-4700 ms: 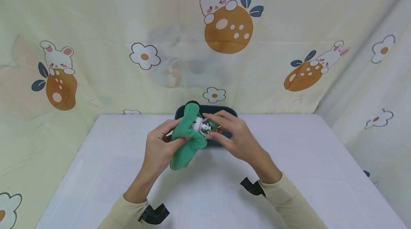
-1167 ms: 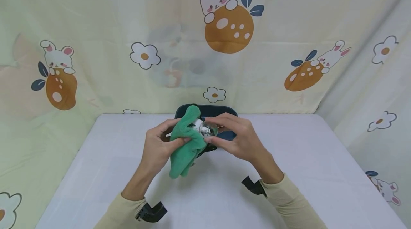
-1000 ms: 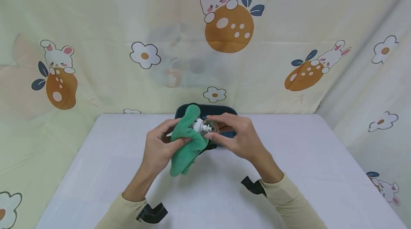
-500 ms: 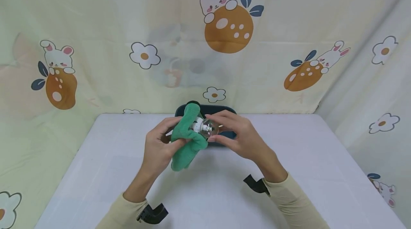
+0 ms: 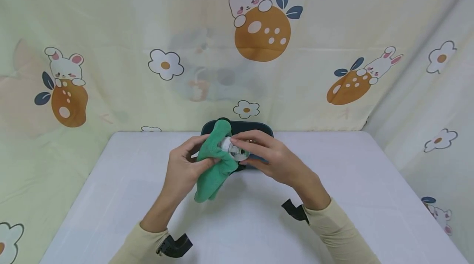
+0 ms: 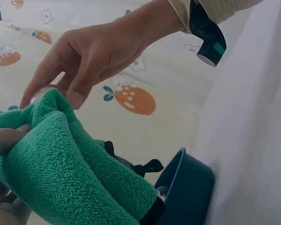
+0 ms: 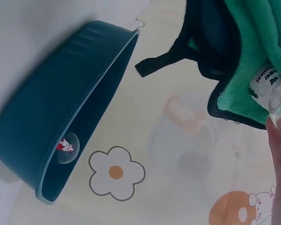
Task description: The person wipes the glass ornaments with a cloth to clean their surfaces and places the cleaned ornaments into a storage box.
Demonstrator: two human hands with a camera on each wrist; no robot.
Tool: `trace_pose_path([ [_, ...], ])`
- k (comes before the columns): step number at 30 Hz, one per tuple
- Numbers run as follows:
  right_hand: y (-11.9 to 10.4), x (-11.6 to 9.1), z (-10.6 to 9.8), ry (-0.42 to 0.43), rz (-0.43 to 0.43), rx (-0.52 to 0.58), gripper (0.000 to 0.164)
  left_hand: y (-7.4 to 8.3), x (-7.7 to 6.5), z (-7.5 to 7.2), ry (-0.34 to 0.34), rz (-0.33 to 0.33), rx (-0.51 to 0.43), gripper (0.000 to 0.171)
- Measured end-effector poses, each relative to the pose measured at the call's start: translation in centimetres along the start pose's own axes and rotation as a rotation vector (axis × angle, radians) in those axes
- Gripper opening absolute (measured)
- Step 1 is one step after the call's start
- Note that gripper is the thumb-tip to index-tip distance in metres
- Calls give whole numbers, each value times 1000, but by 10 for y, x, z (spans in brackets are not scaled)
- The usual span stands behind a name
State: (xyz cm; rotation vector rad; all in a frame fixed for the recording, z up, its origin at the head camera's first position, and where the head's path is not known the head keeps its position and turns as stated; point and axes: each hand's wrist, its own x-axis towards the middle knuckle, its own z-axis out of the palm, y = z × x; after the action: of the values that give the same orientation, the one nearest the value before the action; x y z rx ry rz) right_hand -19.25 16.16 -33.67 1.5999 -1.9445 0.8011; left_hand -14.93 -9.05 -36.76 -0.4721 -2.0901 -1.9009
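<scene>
My left hand point(image 5: 183, 167) grips a green terry towel point(image 5: 212, 179) with a dark edging, folded round the white base of a small snow globe. The snow globe point(image 5: 238, 154) has a clear dome pointing right and dark marks on its base point(image 7: 261, 87). Fingers and thumb of my right hand point(image 5: 279, 158) hold the dome, with the fingertips reaching over to the white base. In the left wrist view the towel point(image 6: 61, 159) hides most of the globe. A black loop point(image 7: 161, 64) hangs from the towel's edge.
Behind the hands, a dark blue tub point(image 5: 261, 126) stands at the table's back edge. Inside it, in the right wrist view, lies another clear dome point(image 7: 69, 149) with a red and white figure. A patterned curtain point(image 5: 185, 99) hangs behind the white table point(image 5: 333, 190).
My right fingers have shifted left across the dome to where it meets the base. The towel's lower end swings slightly up and down, while the left hand keeps its grip.
</scene>
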Motion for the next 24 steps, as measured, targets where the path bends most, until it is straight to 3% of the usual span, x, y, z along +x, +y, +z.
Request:
trace_pose_path([
  [6,-3,-1,-1,-59,6,-134,61,1,2,-2,7,-96,4,46],
  [10,-3,-3,0,-55,2,-168,62,2,2,-2,-14,-130,9,48],
  [16,-3,-5,4,33,26,-60,57,2,1,-2,-29,-123,-3,48],
  [21,-5,-4,10,111,118,66,48,-2,-1,-2,-12,-106,-26,48],
  [24,-7,-3,13,140,190,78,48,-4,-2,-3,2,-85,-34,47],
])
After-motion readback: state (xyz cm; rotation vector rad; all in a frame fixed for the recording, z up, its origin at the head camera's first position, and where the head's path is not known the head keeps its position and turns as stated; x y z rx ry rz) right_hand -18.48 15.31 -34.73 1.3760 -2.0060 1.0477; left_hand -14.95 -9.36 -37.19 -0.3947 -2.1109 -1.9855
